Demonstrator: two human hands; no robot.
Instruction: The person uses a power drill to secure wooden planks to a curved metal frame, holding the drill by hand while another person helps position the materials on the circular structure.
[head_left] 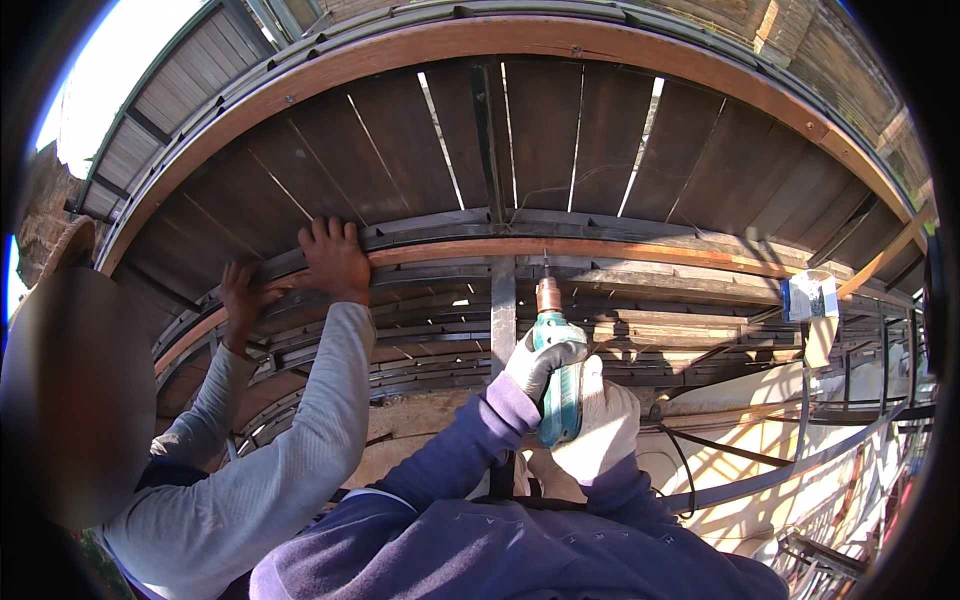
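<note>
A teal power drill (pixel 563 400) is in my two gloved hands, its bit pointing away from me. My left hand (pixel 535 362) is wrapped around the drill's front part, just behind the chuck. My right hand (pixel 605 418) grips its rear end. The bit's tip is at the reddish wooden strip (pixel 650 252) that runs along a curved metal frame (pixel 400 238); whether it touches the strip I cannot tell. To my left a co-worker's bare hands (pixel 333 258) rest on the same strip and frame.
Beyond the strip are dark boards (pixel 540 140) with light in the gaps, ending at another curved wooden rail (pixel 440 42). An open white box (pixel 810 296) sits on the frame at the right. A dark cable (pixel 690 465) and metal bars (pixel 770 485) lie below it.
</note>
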